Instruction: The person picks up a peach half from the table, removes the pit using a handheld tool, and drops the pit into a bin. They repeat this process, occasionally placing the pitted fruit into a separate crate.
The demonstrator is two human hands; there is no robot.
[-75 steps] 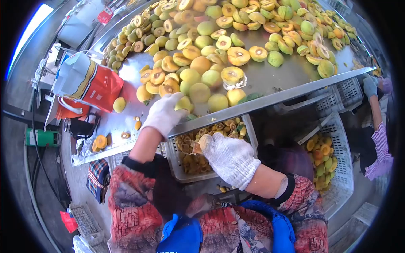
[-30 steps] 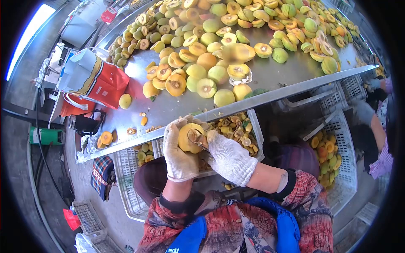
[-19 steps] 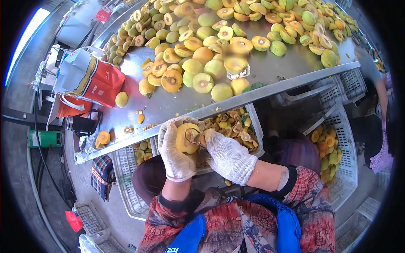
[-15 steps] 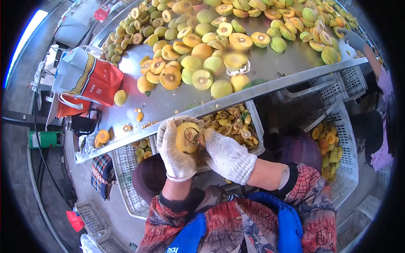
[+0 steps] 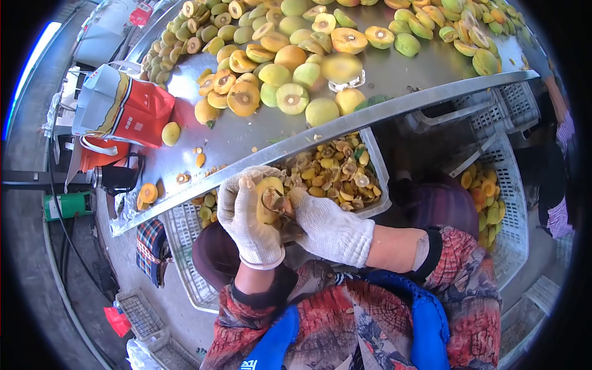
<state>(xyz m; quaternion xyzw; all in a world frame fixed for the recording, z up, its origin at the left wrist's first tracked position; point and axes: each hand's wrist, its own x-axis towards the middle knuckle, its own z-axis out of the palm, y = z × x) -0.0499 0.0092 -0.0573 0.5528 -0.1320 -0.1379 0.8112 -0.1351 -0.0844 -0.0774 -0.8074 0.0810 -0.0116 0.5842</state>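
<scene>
My left hand (image 5: pixel 246 213), in a white knit glove, is closed around a halved yellow peach (image 5: pixel 267 187), its cut face turned toward my right hand. My gloved right hand (image 5: pixel 336 229) is closed on a small pitting tool (image 5: pixel 280 203); its curved metal end sits at the middle of the cut face. My fingers hide most of the handle. Just beyond my hands is a white bin (image 5: pixel 383 200) holding pits and peach scraps. Peach halves (image 5: pixel 243 98) lie in a large heap on the metal table (image 5: pixel 246 139).
The table's raised metal edge (image 5: pixel 345 126) runs just beyond my hands. A red and white bag (image 5: pixel 145 114) stands at left. White crates with peaches are beside my knees, including the right crate (image 5: pixel 515 228). At far right is another person's sleeve (image 5: pixel 564 129).
My left hand has turned the peach half, so its cut face shows more edge-on. The tool stays at its centre. The view has shifted slightly. The other person's gloved hand has moved at the right.
</scene>
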